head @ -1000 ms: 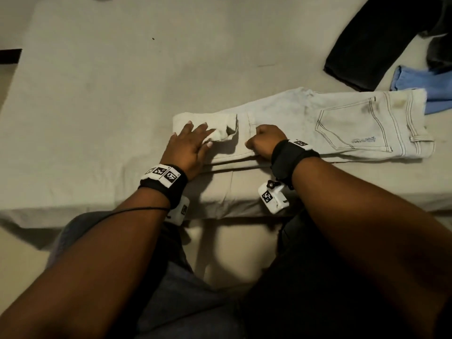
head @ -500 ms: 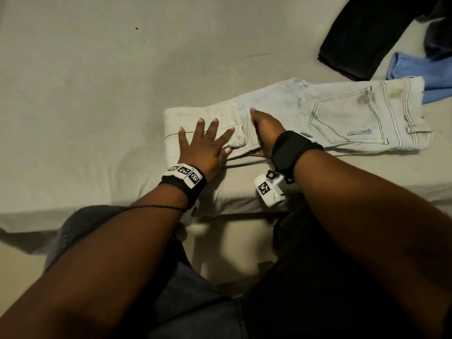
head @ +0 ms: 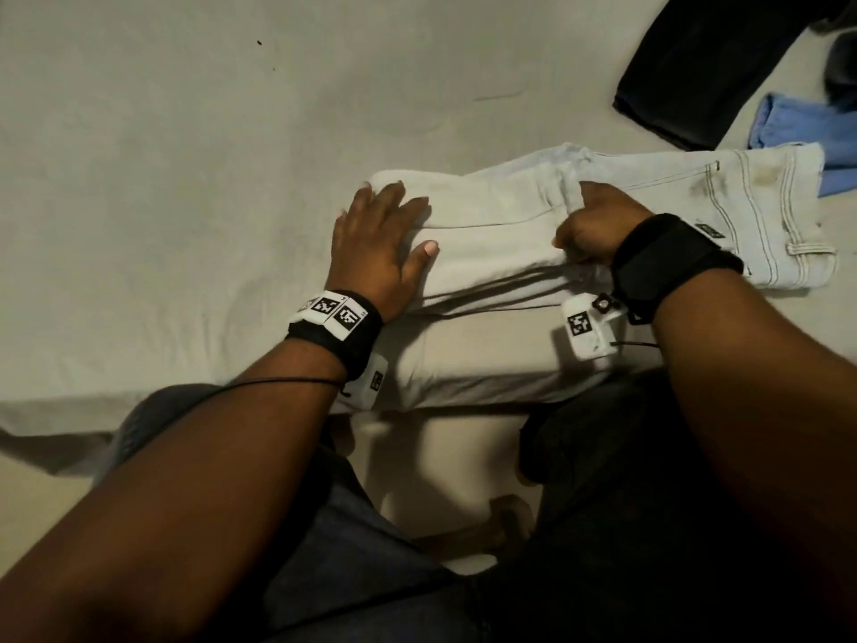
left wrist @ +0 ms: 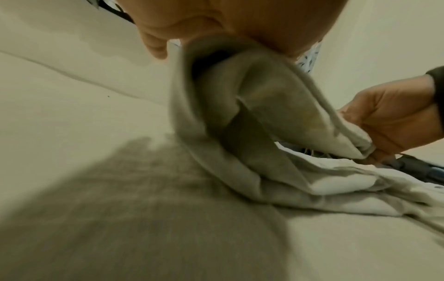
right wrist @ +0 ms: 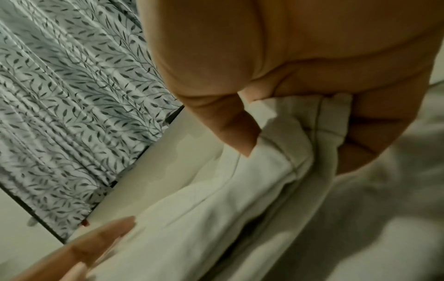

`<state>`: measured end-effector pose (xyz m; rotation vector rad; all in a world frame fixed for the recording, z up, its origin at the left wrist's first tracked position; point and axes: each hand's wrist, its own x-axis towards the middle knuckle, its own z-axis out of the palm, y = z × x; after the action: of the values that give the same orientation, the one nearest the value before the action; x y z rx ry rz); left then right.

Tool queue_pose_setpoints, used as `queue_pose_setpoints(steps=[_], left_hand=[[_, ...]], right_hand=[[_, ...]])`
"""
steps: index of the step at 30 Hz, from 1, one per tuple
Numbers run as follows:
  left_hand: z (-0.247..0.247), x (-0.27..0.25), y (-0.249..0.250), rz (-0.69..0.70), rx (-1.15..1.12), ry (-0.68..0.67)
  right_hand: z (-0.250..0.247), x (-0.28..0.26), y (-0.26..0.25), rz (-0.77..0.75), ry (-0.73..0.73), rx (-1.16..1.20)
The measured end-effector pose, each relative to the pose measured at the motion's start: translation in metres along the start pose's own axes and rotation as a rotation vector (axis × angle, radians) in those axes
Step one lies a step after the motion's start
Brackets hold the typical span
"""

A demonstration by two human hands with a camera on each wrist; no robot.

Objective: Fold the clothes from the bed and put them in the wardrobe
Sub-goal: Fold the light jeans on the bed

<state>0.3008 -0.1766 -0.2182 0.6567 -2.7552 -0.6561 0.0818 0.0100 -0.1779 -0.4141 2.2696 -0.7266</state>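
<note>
No legible text anywhere (only square coded markers on the wristbands, a blurred pocket print).

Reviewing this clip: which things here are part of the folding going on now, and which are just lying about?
In use:
white jeans
left hand, flat on them
right hand, gripping a fold
bed

Lying about:
black garment
blue garment

Right hand hides its fingertips under the white jeans.

One pair of pale jeans, one black garment, one blue garment.
</note>
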Motion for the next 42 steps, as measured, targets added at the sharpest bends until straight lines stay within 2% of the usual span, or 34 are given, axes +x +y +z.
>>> queue_pose_setpoints(steps=[4, 7, 10, 11, 13, 14, 16, 19, 23, 28, 30, 31, 33, 35, 36, 38, 40, 42], left_hand=[[0.028, -0.002, 0.008, -0.055, 0.057, -0.182], [0.043, 0.002, 0.01, -0.124, 0.166, -0.262], [0.048, 0.004, 0.014, -0.158, 0.233, -0.313], [0.049, 0.005, 0.016, -0.165, 0.253, -0.331], [0.05, 0.008, 0.019, -0.174, 0.286, -0.374], [0.049, 0.011, 0.019, -0.173, 0.298, -0.394], [0.048, 0.015, 0.016, -0.176, 0.302, -0.427], [0.049, 0.018, 0.01, -0.218, 0.28, -0.479], [0.05, 0.026, 0.008, -0.271, 0.261, -0.558], [0.048, 0.03, 0.015, -0.26, 0.248, -0.528], [0.049, 0.034, 0.009, -0.264, 0.172, -0.456], [0.047, 0.036, 0.008, -0.283, 0.117, -0.377], [0.039, 0.036, 0.001, -0.406, 0.009, -0.167], [0.03, 0.034, -0.004, -0.669, -0.222, -0.07], [0.027, 0.034, -0.007, -0.799, -0.315, -0.104], [0.017, 0.03, -0.006, -0.929, -0.404, -0.219], [0.005, 0.027, -0.001, -0.896, -0.454, -0.251], [-0.012, 0.021, 0.004, -0.803, -0.39, -0.267]], right_hand=[[-0.005, 0.003, 0.026, 0.088, 0.095, -0.126], [0.009, -0.004, 0.026, 0.072, 0.181, -0.111], [0.035, -0.018, 0.011, -0.162, 0.433, -0.473], [0.048, -0.02, 0.008, -0.266, 0.467, -0.594], [0.073, -0.02, 0.009, -0.405, 0.359, -0.696], [0.083, -0.017, 0.015, -0.411, 0.272, -0.709], [0.086, -0.009, 0.028, -0.302, 0.159, -0.725], [0.064, 0.003, 0.042, -0.116, 0.122, -0.76], [0.053, 0.005, 0.051, -0.091, 0.075, -0.715], [0.049, 0.007, 0.053, -0.114, 0.057, -0.683], [0.043, 0.006, 0.055, -0.135, 0.077, -0.628], [0.041, 0.01, 0.058, -0.14, 0.087, -0.581], [0.037, 0.008, 0.059, -0.157, 0.134, -0.456], [0.036, 0.005, 0.059, -0.181, 0.236, -0.228], [0.036, -0.001, 0.057, -0.179, 0.285, -0.082], [0.038, -0.019, 0.052, -0.133, 0.315, 0.075], [0.038, -0.036, 0.048, -0.136, 0.267, -0.044], [0.04, -0.051, 0.043, -0.179, 0.203, -0.221]])
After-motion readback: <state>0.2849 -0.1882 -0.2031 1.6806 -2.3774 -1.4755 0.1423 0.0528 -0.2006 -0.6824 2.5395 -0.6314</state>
